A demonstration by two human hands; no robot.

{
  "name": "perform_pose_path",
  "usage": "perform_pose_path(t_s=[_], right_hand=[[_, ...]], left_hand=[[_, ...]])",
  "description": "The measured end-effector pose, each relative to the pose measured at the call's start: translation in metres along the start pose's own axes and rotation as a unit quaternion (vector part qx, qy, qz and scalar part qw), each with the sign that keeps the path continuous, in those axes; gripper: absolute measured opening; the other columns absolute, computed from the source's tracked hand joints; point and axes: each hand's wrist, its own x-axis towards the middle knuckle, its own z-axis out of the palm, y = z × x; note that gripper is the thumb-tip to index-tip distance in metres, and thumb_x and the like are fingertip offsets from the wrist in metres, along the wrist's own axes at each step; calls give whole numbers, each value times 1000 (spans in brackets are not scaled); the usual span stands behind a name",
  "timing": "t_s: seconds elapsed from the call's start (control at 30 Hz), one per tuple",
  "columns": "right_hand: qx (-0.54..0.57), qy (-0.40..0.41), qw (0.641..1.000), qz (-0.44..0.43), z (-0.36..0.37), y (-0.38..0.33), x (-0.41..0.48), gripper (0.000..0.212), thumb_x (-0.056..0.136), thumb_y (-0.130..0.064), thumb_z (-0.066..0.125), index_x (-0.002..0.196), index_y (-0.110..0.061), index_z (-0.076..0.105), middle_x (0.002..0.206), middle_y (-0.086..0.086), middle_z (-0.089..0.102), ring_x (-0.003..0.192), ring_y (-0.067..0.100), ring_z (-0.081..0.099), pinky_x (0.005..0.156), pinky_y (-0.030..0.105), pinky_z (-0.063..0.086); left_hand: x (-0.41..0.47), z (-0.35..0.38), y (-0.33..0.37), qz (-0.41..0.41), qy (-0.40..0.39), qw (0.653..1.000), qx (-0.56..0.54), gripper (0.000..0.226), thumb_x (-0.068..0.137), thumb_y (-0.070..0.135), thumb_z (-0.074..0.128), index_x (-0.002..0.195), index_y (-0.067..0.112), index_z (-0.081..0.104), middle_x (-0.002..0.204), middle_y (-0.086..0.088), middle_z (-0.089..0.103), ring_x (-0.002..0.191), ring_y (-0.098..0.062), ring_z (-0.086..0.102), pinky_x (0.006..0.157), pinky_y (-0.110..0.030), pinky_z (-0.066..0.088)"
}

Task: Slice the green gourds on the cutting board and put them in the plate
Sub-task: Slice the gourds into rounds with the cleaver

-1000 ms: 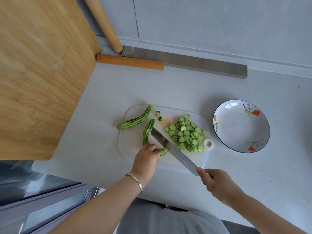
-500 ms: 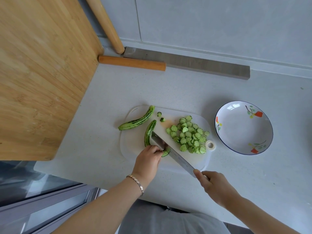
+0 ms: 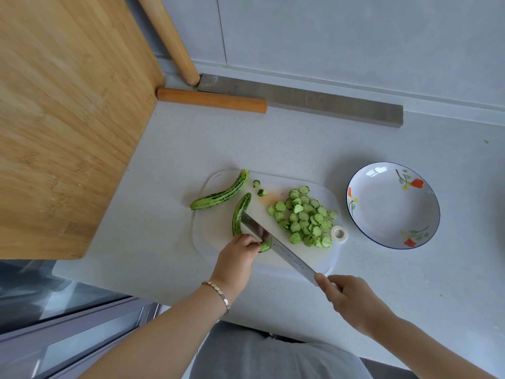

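Green striped gourd (image 3: 240, 214) lies on the white cutting board (image 3: 213, 231). Its near end is clamped under my left grip (image 3: 237, 258), whose curled fingers hide the cut. My right grip (image 3: 352, 299) is closed round the knife (image 3: 276, 244), its handle hidden inside. Beyond that grip the slices (image 3: 303, 217) are piled, with the plate (image 3: 390, 209) farther right.

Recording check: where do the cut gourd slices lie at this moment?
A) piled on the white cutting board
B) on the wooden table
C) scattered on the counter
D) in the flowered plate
A: the gourd slices sit in a heap on the cutting board, right of the knife; none show in the plate.
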Motion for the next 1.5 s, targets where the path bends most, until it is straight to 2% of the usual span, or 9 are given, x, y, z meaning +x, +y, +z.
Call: perform_pose_path(t_s=[0.27, 0.4, 0.63, 0.77, 0.87, 0.93, 1.07, 1.2, 1.5], right_hand=[[-10, 17, 1000, 1, 5, -1, 2, 53, 91, -52, 41, 57, -14, 27, 49, -6, 26, 41, 8, 22, 44, 17, 23], [-9, 22, 1000, 3, 13, -1, 6, 54, 92, -51, 42, 55, -15, 26, 49, -6, 26, 45, 8, 22, 49, 20, 22], [79, 15, 996, 44, 15, 4, 8, 51, 89, -56, 43, 64, -12, 39, 55, 1, 33, 51, 15, 29, 54, 28, 28], [101, 21, 993, 59, 0, 2, 8, 51, 89, -56, 42, 64, -11, 42, 51, -1, 37, 48, 15, 31, 51, 26, 30], [97, 15, 994, 56, -10, 1, 8, 52, 89, -57, 42, 62, -13, 42, 45, -7, 36, 43, 12, 30, 48, 24, 29], [83, 10, 995, 49, -15, 0, 7, 51, 89, -57, 42, 62, -13, 41, 43, -8, 34, 42, 11, 28, 49, 24, 28], [17, 5, 999, 34, -24, -4, 6, 51, 89, -56, 41, 65, -12, 40, 55, 0, 35, 50, 15, 30, 55, 25, 29], [-31, 4, 999, 26, -28, -6, 6, 50, 90, -56, 40, 65, -12, 38, 59, 2, 36, 52, 14, 30, 54, 27, 27], [-57, 13, 998, 4, -16, -2, 14, 54, 92, -52, 42, 57, -15, 24, 50, -5, 26, 45, 9, 22, 47, 20, 22]], left_hand=[[0, 2, -1, -2, 9, 1000, 4, 38, 39, -14, 84, 70, 6, 73, 72, -2, 63, 66, -20, 59, 39, -21, 47], [-1, 0, 1, -1, 22, 1000, -6, 35, 42, -13, 84, 68, 7, 72, 71, -2, 63, 66, -20, 57, 40, -20, 47], [1, 2, 4, -20, 22, 1000, 5, 30, 44, -11, 83, 64, 6, 69, 70, -2, 63, 62, -22, 60, 41, -23, 48], [8, 3, 15, -38, 44, 998, -19, 24, 51, -6, 85, 65, 6, 69, 70, -2, 64, 64, -20, 62, 44, -19, 48], [12, 4, 22, -23, 48, 998, -41, 28, 51, -6, 85, 71, 6, 70, 75, -3, 66, 71, -17, 61, 47, -19, 50], [12, 2, 20, -4, 41, 999, -19, 33, 47, -9, 84, 73, 6, 71, 76, -4, 66, 69, -20, 63, 49, -21, 51], [7, -5, 6, 3, 30, 999, 40, 33, 40, -11, 82, 64, 8, 70, 68, -2, 62, 61, -21, 59, 48, -21, 45], [8, -5, 4, -8, -5, 998, 58, 36, 32, -13, 81, 56, 9, 67, 64, 0, 60, 58, -20, 57, 43, -18, 37], [10, -2, 5, -10, -16, 997, 70, 35, 29, -15, 79, 51, 7, 63, 60, -2, 58, 55, -21, 55, 44, -19, 36]])
